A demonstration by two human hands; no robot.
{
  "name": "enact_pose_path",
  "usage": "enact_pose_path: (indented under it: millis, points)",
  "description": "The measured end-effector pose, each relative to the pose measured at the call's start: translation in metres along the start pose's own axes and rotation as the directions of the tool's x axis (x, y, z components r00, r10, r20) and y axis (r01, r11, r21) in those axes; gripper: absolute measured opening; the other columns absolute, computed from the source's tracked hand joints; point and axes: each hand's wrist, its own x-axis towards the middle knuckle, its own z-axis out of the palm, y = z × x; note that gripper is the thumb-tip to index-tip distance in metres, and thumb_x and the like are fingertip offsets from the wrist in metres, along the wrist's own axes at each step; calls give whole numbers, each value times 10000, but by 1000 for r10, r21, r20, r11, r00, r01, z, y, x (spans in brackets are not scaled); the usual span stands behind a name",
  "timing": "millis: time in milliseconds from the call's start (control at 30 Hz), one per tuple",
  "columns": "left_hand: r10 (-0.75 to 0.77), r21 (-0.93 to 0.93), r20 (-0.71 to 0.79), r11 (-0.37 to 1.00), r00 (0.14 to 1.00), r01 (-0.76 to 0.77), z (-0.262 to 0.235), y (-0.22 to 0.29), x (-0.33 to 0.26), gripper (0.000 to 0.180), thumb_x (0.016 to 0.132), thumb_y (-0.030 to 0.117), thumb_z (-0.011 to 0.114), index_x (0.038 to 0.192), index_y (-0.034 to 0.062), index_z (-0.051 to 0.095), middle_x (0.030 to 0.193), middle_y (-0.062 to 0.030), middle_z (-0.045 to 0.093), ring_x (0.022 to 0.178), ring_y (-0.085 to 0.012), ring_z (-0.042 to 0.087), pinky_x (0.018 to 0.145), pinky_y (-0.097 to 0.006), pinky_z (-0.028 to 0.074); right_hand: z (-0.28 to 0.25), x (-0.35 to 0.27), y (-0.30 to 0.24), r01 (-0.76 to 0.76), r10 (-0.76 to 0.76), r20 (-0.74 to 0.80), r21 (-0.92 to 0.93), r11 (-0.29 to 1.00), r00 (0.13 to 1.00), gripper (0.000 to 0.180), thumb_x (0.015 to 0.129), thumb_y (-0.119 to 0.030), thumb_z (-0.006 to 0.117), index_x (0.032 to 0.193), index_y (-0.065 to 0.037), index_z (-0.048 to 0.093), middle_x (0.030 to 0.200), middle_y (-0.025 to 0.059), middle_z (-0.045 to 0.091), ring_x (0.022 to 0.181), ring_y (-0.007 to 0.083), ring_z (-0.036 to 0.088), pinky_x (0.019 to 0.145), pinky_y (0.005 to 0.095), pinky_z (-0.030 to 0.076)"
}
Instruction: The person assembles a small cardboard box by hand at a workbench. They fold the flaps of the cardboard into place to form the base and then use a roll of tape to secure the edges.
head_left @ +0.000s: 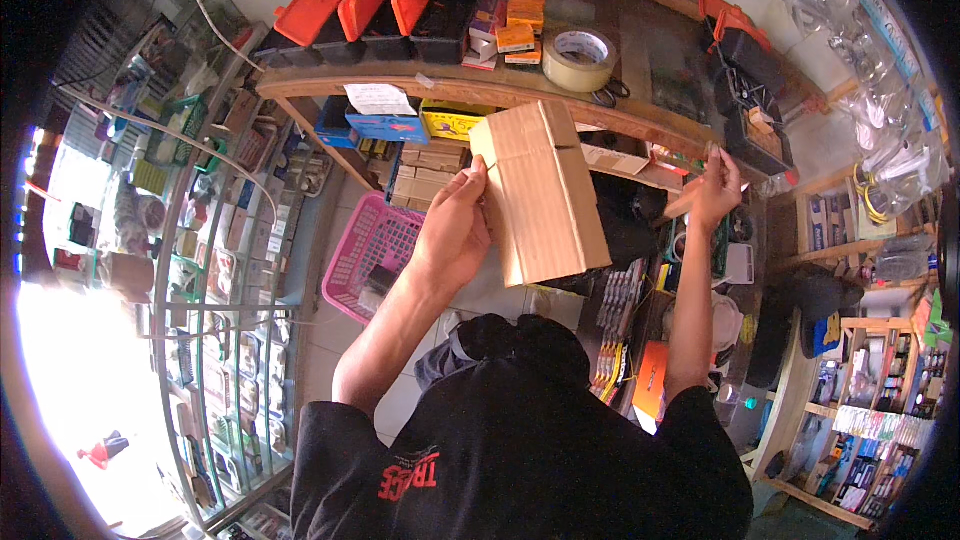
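Note:
My left hand [458, 225] grips the left edge of a brown cardboard box [545, 205], thumb on the near face and the other fingers behind it. The box is held up tilted in front of my chest, below the front edge of a wooden counter. Off to the right, my right hand [712, 190] is raised near that counter's right end, apart from the box. Its fingers are bent and pinched together at the tips; what they hold, if anything, is too small to tell. A roll of clear tape [580, 60] lies on the counter beyond the box, with dark-handled scissors [611, 92] beside it.
On the counter [440, 80] stand black bins with orange lids [365, 0] and small orange boxes [520, 30]. Beneath it are a pink basket [350, 250] and stacked cardboard boxes [425, 175]. Glass display shelves [220, 240] line the left; stocked wooden shelves [860, 420] stand right.

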Motion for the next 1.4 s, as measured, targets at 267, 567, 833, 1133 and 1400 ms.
enact_pose_path:
  millis: [267,567,833,1133,1400]
  points:
    - [68,-423,799,770,598,478,-22,-17,12,337,1051,361,362,1114,89,552,756,25,491,636,-132,467,658,-322,402,12,-5,-3,-25,19,-167,-32,999,986,356,861,-306,786,901,-4,602,754,62,648,672,125,591,646,288,467]
    - [402,-501,866,708,298,499,11,-68,22,184,984,390,507,950,210,521,719,59,529,826,-182,563,1001,-505,335,-3,-51,-65,-267,275,-56,128,955,960,305,916,-274,718,845,-42,533,683,-4,485,604,86,468,547,252,382]
    - [363,-488,826,843,430,226,-3,-51,40,227,946,481,547,877,265,562,1292,4,543,1289,-261,448,1073,-588,351,-25,-164,-221,-512,-3,988,84,855,157,349,929,-318,660,1126,-30,648,894,46,688,769,103,615,703,282,495]
    - [264,-372,649,928,713,-6,-1,-23,-8,604,952,618,428,1425,242,434,1572,-117,322,1433,-309,317,1138,-537,322,-20,-155,-255,-600,332,804,38,799,493,157,948,-122,648,847,-8,609,765,61,684,722,103,633,683,269,479]
    - [178,161,189,965,966,-209,3,-10,-91,829,902,505,658,1449,-24,329,1422,-179,470,1304,-284,484,1090,-453,398,-17,-165,-262,-151,96,711,15,988,697,182,901,-142,708,816,3,640,689,53,681,652,70,613,616,240,467]
